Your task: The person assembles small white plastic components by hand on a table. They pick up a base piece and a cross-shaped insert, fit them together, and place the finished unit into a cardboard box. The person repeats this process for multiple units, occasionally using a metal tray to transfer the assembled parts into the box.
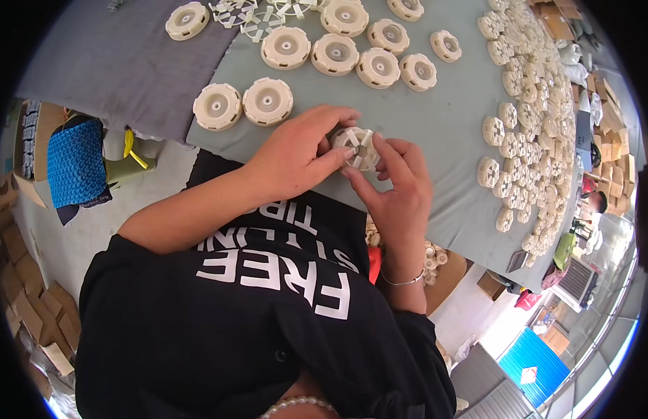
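Observation:
Between my two hands, at the near edge of the cloth-covered table, is a round cream plastic wheel-like part (366,155) with flat spokes on its upper face. My left hand (306,150) is closed on its left side, the thumb pressed on the face. On the other side, the fingertips and thumb of my right hand (400,178) pinch the rim. Just beyond my left hand lie two round cream parts, one (268,102) beside the other (218,107), each with a recessed centre. Several more, such as one round part (378,68), sit farther off.
Loose spoked plastic pieces (262,22) lie at the far edge. A dense crowd of spoked round parts (526,140) covers the table's right side. A blue woven cover (77,164) is on the left, near cardboard boxes (41,314). A box with round parts (442,279) stands below the table edge.

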{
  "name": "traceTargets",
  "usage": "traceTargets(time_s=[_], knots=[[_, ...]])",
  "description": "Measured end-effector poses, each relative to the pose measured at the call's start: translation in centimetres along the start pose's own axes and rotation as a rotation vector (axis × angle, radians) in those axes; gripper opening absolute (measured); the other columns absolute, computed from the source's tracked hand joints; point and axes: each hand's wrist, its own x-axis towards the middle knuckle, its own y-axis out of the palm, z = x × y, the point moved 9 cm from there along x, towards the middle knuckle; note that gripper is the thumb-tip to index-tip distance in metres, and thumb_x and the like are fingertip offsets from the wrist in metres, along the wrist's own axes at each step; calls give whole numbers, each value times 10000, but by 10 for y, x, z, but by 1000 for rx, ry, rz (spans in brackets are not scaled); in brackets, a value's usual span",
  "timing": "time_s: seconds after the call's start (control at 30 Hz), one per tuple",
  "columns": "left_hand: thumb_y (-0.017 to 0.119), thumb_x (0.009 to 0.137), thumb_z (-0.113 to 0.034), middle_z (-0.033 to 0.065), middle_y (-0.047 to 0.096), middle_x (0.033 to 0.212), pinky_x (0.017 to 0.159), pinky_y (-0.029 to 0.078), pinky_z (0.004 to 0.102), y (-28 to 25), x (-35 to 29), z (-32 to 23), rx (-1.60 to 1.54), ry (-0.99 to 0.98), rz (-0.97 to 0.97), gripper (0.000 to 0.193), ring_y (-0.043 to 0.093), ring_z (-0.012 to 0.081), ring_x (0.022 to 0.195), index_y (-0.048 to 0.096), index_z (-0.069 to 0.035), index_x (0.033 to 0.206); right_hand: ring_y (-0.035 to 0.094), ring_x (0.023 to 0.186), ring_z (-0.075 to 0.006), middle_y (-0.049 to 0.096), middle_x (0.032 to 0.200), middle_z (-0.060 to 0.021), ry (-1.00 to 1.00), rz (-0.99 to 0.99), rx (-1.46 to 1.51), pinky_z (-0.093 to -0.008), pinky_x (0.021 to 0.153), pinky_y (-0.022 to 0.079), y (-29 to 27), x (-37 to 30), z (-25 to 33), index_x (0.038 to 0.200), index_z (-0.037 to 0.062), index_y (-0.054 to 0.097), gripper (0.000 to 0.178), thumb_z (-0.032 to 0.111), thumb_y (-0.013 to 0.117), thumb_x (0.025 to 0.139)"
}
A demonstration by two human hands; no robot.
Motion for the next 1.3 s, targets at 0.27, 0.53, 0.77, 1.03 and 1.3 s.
traceTargets(time_s=[0.27, 0.53, 0.77, 1.03, 1.3], knots=[[660, 944, -47, 117, 612, 1296, 674, 544, 331, -3, 2, -9, 131, 39, -42, 507, 634, 175, 676, 559, -69, 1440, 669, 1009, -318, 601, 1245, -153, 19, 60, -240, -402, 790, 575, 12, 3, 16, 1324, -4, 655, 575, 225, 837, 829], [719, 951, -218, 93, 623, 1243, 688, 549, 362, -1, -12, -31, 328, 222, -214, 406, 648, 225, 710, 638, -104, 1332, 661, 1157, -303, 569, 1441, -122, 102, -273, -735, -438, 912, 565, -81, 3, -83, 1266, 55, 702, 502, 228, 848, 818], [734, 888, -125, 29, 686, 1063, 671, 555, 381, 11, -23, -33, 375, 468, -176, 140, 689, 263, 788, 728, -101, 1026, 607, 1225, -328, 651, 1289, -139, -433, -172, -195, -444, 1017, 506, -1, 134, 50, 1233, 79, 718, 398, 115, 798, 845], [713, 881, -83, 63, 676, 1048, 677, 553, 386, 1, -21, -31, 278, 424, -181, 156, 683, 278, 795, 723, -87, 1036, 660, 1146, -325, 660, 1276, -136, -378, 155, -105, -422, 988, 540, 57, 258, 81, 1258, 97, 723, 446, 159, 816, 827], [703, 879, -57, 85, 652, 1143, 806, 550, 404, 4, 23, -54, 349, 480, -236, 229, 662, 298, 954, 699, -64, 1107, 698, 944, -165, 740, 1073, -87, 103, -245, 390, -300, 895, 566, -93, 213, -91, 1224, -30, 719, 315, 94, 727, 935]])
